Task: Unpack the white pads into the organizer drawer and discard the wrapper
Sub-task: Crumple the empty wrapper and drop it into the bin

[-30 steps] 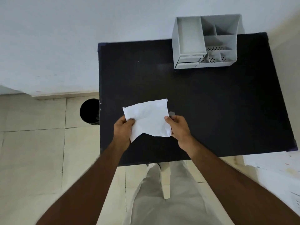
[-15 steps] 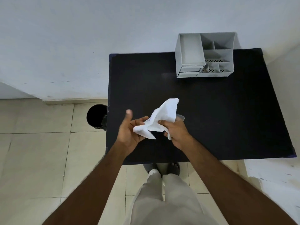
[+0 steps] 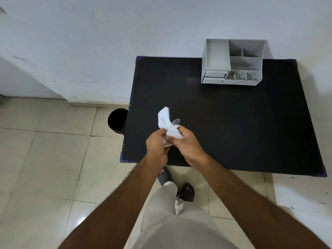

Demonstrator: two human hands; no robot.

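Crumpled white paper-like wrapper [image 3: 167, 125] pinched between both hands above the near-left part of the flat black counter [image 3: 233, 123], well short of its front edge. Left hand [image 3: 158, 146] closed on the lower end from the left, fingers curled round it; right hand [image 3: 186, 142] closed on the middle from the right, thumb on top. Upper end free, sticking up and away toward the back-left, so long axis running roughly from the hands toward the far-left corner. Thin clear flap beside the white sheet, just past the right thumb; cannot tell whether film or part of a pad. No separate white pads visible anywhere in the bundle or on the counter.

Grey plastic desk organizer with open compartments [image 3: 233, 63] at the far edge against the pale wall, well apart from the hands, up and to the right; right hand nearer to it. Small front drawer [image 3: 214, 77] at its lower-left corner, looking shut or nearly so; contents hidden. Round black bin [image 3: 116, 121] on the tiled floor just beside the counter's left edge, to the left of the hands; left hand clearly nearer.

Likely step: balling up the wrapper for discarding. Short sideways carry over the left edge called for, with nothing in the way. Bare counter between hands and organizer too.
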